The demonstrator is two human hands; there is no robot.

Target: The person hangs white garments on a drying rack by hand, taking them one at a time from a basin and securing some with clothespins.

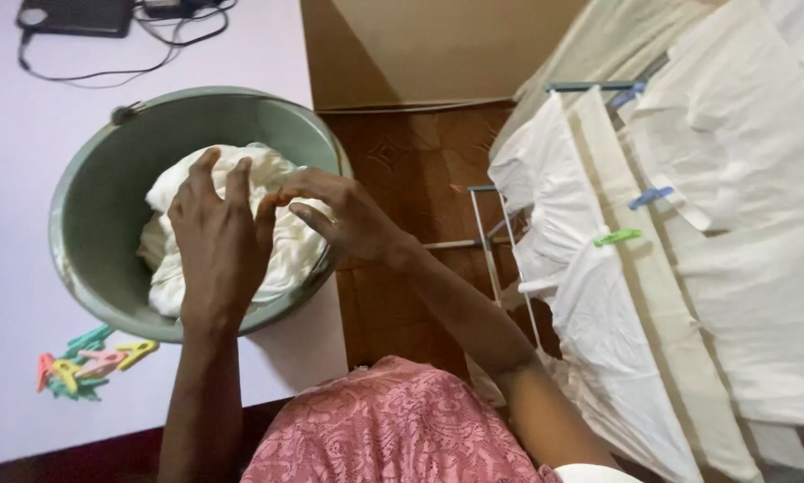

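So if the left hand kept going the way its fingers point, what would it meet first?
Probably the white crumpled cloth under the left hand, then the far wall of the round green plastic tub; depth is unclear.
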